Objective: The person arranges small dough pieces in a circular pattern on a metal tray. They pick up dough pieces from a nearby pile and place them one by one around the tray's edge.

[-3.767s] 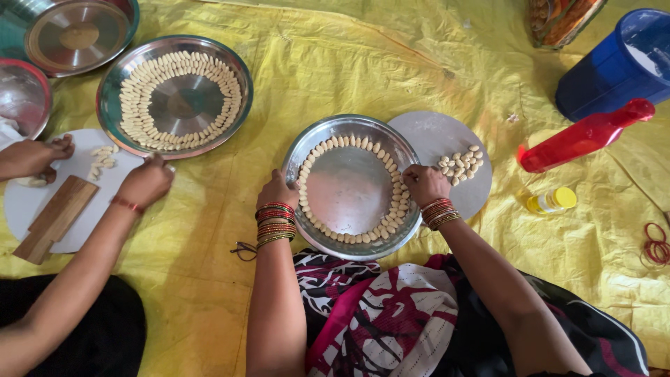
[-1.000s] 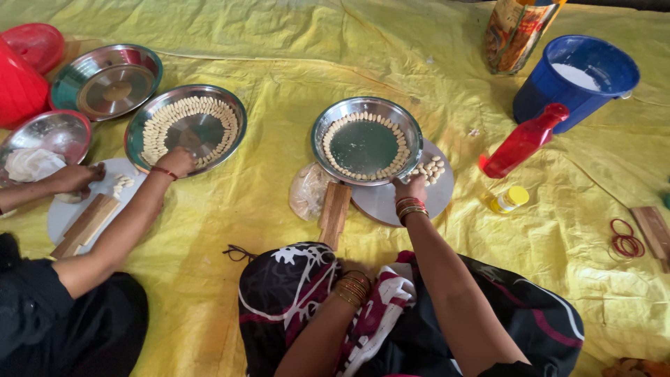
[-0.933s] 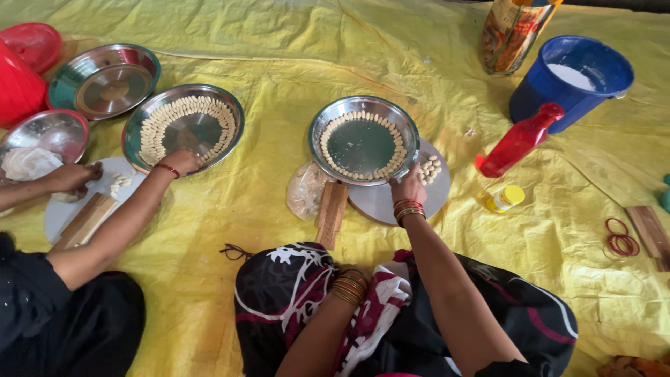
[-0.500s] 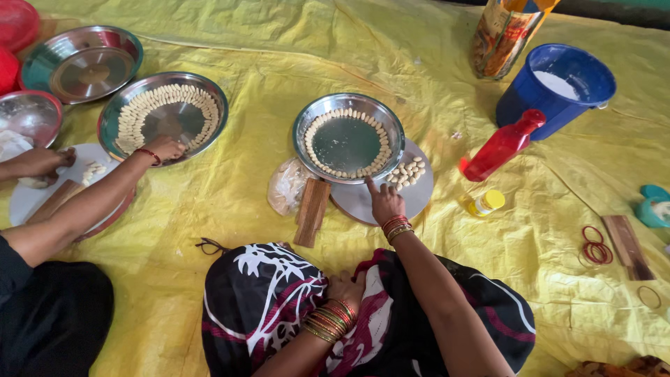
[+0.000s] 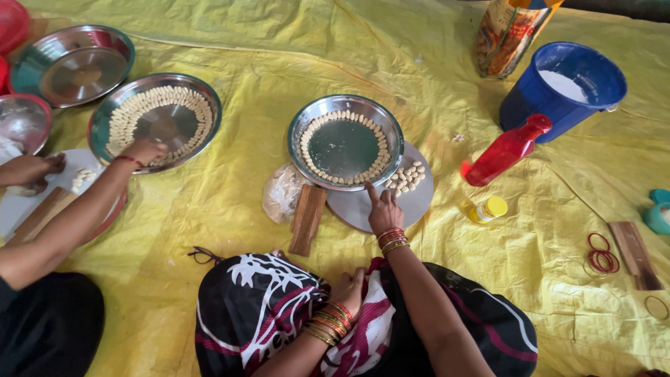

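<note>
A steel plate (image 5: 345,105) with a ring of small pale dough pieces along its rim lies on a yellow sheet ahead of me. It overlaps a round grey board (image 5: 412,206) carrying several loose pieces (image 5: 406,176). My right hand (image 5: 383,211) rests on that board, one finger touching the plate's near edge. My left hand (image 5: 349,290) lies on my lap against the patterned cloth, holding nothing. A wooden block (image 5: 308,218) and a clear plastic bag (image 5: 280,193) lie left of the board.
Another person's hands (image 5: 143,149) work at a second plate (image 5: 155,120) of pieces to the left, beside more steel plates (image 5: 73,64). To the right are a red bottle (image 5: 507,148), a blue bucket (image 5: 562,87), a small yellow-capped jar (image 5: 486,209) and red bands (image 5: 599,253).
The view has pulled back. My left hand left the plate's rim and dropped to my lap. My right hand slid from the plate's edge down onto the grey board.
</note>
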